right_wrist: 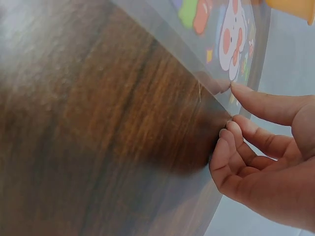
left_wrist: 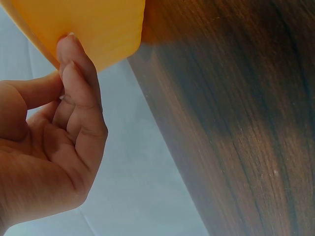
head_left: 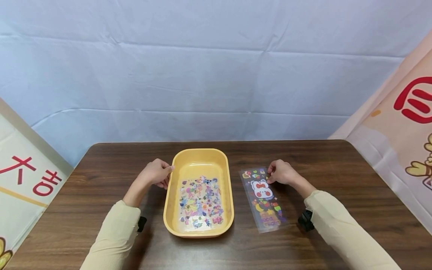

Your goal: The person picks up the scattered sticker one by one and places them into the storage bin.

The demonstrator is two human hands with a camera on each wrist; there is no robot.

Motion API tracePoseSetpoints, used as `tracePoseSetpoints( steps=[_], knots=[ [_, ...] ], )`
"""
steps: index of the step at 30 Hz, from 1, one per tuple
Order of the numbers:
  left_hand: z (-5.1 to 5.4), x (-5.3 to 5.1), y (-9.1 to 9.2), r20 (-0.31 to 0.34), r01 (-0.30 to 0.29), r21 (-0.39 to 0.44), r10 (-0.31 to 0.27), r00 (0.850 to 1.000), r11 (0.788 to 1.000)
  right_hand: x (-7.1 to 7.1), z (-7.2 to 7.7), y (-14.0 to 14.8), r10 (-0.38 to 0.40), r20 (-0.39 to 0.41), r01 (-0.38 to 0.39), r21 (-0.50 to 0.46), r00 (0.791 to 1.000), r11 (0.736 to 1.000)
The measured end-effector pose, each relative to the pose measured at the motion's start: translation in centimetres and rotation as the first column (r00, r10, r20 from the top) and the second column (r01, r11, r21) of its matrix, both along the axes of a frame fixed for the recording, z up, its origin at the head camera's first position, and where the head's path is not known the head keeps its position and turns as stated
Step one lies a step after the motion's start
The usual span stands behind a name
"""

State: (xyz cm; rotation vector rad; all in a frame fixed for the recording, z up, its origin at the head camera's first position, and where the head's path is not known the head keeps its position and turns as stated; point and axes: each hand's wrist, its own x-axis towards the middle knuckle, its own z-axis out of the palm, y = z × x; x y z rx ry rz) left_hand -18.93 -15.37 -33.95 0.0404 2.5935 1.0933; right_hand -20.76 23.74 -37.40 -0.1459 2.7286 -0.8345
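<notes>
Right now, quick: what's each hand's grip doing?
Left hand: closed, pinching the left rim of the yellow tray.
Right hand: closed, pinching the edge of the sticker sheet beside it.

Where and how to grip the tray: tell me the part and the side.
Take the tray by its two long walls, one hand from each side, thumb over the rim and fingers outside. The raised walls should suit a pinch: the left hand holds the left one. The inner sheet lies away from the rim.
</notes>
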Motion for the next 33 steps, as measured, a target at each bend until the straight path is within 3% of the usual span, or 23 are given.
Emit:
tracePoseSetpoints(
  steps=[12,19,33],
  knots=[
    [0.06,0.01,0.01,0.005,0.005,0.003,-0.005,1.000,1.000,0.18,0.33,-0.41,-0.020,-0.005,0.020,0.000,1.000,1.000],
    [0.01,0.05,-0.01,0.003,0.006,0.001,-0.006,1.000,1.000,0.17,0.39,-0.16,0.026,-0.017,-0.027,-0.017,1.000,0.999],
    [0.00,0.12,-0.01,0.008,0.001,-0.009,-0.001,1.000,1.000,0.23,0.59,-0.89,-0.020,0.033,0.020,0.021,0.999,1.000]
  ],
)
